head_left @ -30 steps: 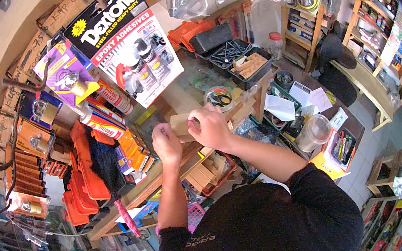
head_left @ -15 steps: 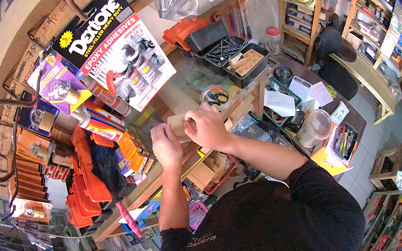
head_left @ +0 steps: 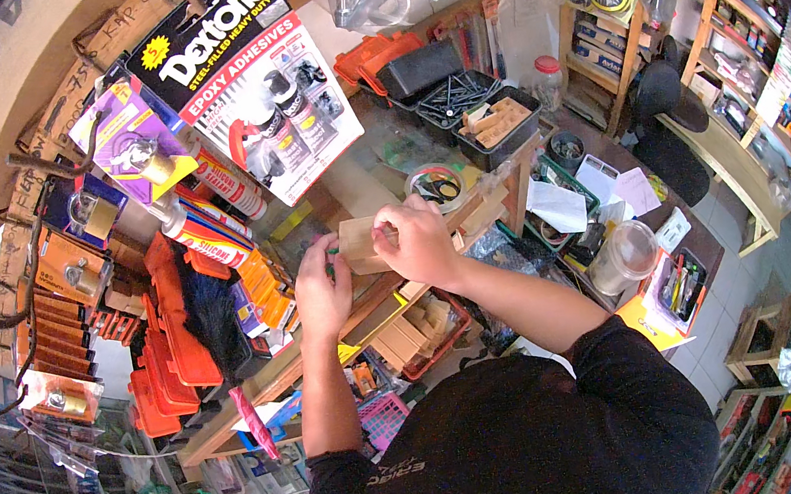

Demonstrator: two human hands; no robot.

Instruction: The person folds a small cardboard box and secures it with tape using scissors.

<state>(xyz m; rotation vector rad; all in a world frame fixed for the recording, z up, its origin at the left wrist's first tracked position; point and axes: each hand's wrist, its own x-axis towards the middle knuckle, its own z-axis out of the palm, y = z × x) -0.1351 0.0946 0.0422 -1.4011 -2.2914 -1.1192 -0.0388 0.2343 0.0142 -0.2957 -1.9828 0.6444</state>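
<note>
A small flat brown packet [head_left: 359, 246], paper or card by its look, is held over the glass counter top [head_left: 349, 186]. My right hand [head_left: 418, 247] pinches it at its right side with thumb and fingers. Beside its left edge is my left hand [head_left: 322, 293], thumb and fingers curled toward each other around a small greenish thing too small to name. Behind my right hand stands a round clear tub [head_left: 436, 188] with black-handled scissors [head_left: 449, 191] in it.
Hanging packs with a large epoxy adhesive card [head_left: 275, 114] and padlocks [head_left: 148, 161] crowd the left, above orange cases [head_left: 167, 354]. Black trays of screws [head_left: 458, 96] and wooden pieces [head_left: 496, 121] stand at the far side. A clear jar [head_left: 622, 254] is at right.
My left thumb and fingers have parted a little and sit slightly lower beside the packet. My right hand keeps its pinch on the packet. The whole view has shifted slightly.
</note>
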